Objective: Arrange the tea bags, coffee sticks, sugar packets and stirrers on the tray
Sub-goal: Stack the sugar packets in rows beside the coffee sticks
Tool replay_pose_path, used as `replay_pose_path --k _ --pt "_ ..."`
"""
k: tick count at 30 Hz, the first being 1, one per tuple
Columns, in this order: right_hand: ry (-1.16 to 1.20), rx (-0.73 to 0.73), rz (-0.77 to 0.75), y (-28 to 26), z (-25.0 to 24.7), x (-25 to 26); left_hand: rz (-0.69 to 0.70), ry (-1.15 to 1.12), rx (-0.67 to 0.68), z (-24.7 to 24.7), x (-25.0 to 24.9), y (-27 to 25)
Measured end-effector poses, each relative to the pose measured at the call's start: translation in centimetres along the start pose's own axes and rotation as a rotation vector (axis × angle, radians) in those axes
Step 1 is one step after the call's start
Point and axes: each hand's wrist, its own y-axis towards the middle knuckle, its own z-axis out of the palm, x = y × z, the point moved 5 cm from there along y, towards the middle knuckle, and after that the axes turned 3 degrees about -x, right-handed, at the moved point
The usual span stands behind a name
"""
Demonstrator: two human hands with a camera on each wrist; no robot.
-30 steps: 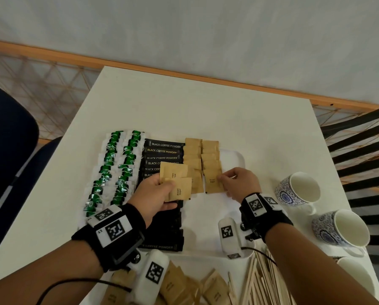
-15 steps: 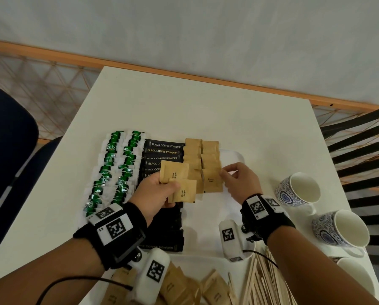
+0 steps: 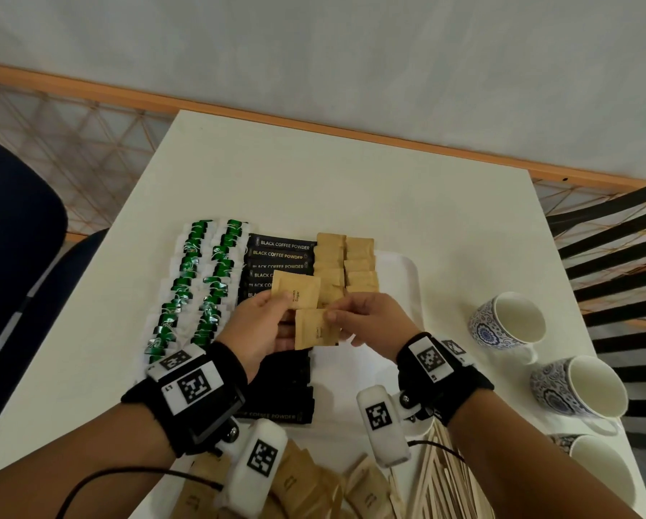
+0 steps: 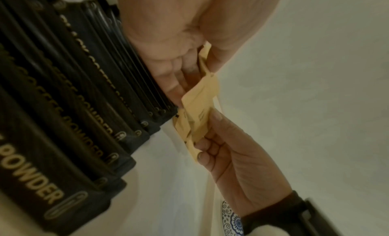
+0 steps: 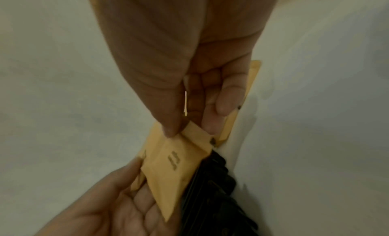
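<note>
White tray [image 3: 407, 273] on white table [image 3: 351, 181], holding from left to right: two columns of green-tagged tea bags [image 3: 197, 279], one column of black coffee sticks [image 3: 280, 252], two columns of brown sugar packets [image 3: 345, 264]. Left hand [image 3: 261, 331]: grasping two sugar packets above the coffee sticks, upper packet [image 3: 295, 292] under the thumb. Right hand [image 3: 373, 324]: thumb and fingers pinching the right edge of the lower packet [image 3: 315, 327]. Loose sugar packets [image 3: 302, 485] and wooden stirrers [image 3: 445, 481] at near edge. Three patterned cups [image 3: 508, 320] at right, off the tray
</note>
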Motion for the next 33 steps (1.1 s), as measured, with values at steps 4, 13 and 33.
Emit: replay_pose_path --k 4,13,33 --pt "0.015 -0.076 0.051 -0.1 -1.3 -1.2 0.024 -0.024 -0.046 -1.0 -0.1 0.3" --pt "0.352 -0.256 0.187 -0.9 -0.7 -3.5 0.091 0.012 -0.063 -2.0 -0.2 0.2" --pt "-0.307 -0.216 -0.046 -0.5 0.5 -3.1 0.058 0.034 -0.069 -1.9 0.4 0.2"
